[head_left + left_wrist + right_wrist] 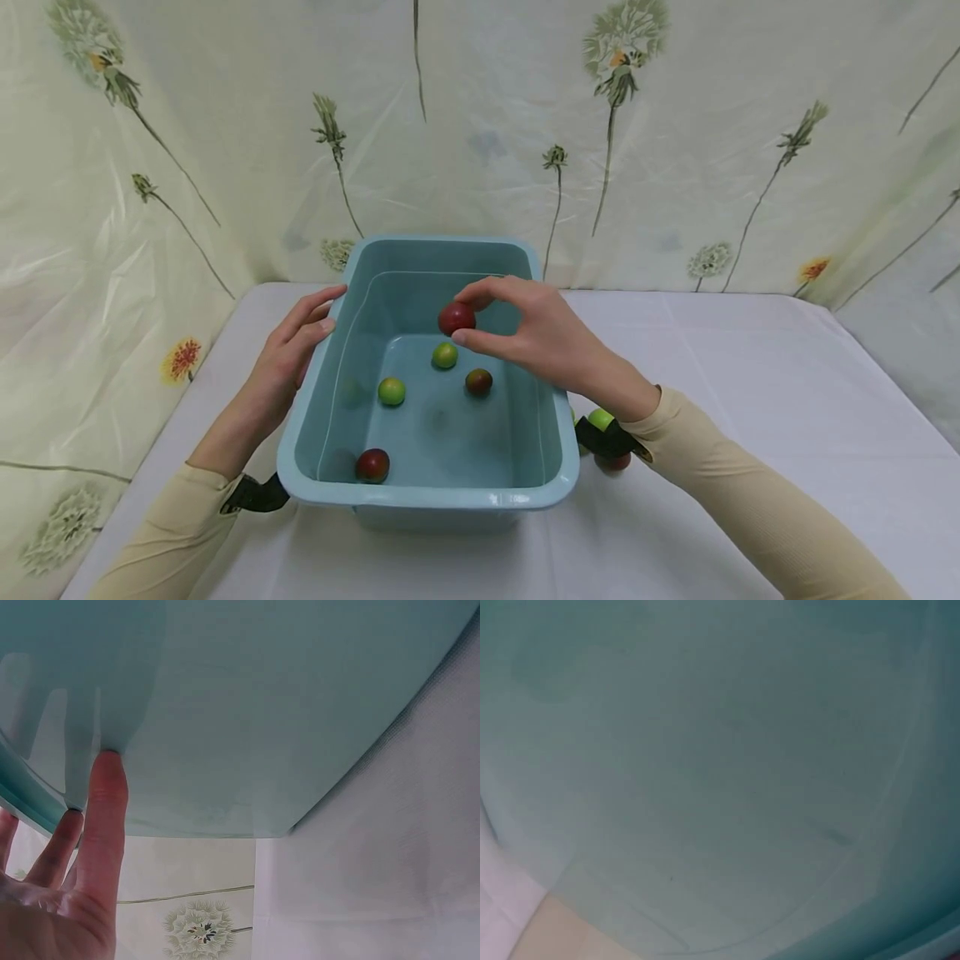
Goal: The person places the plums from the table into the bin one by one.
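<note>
A light blue plastic basin (427, 497) stands on the table. Over its inside, my right hand (532, 333) pinches a dark red, plum-like round fruit (457, 318) between thumb and fingers. Below, on the basin floor, lie two green fruits (392, 391), a brownish-red one (478, 382) and a dark red one (372, 466). My left hand (281, 367) is at the basin's left rim. In the left wrist view, straight fingers (107, 802) touch the basin's outer wall (247, 727). Only the basin wall (705, 787) fills most of the right wrist view; the held fruit is not identifiable there.
Right of the basin, partly behind my right wrist, lie green fruits (600, 418) and a dark red fruit (613, 462). A white cloth (750, 433) covers the table. A flower-patterned sheet (480, 125) hangs behind and at both sides.
</note>
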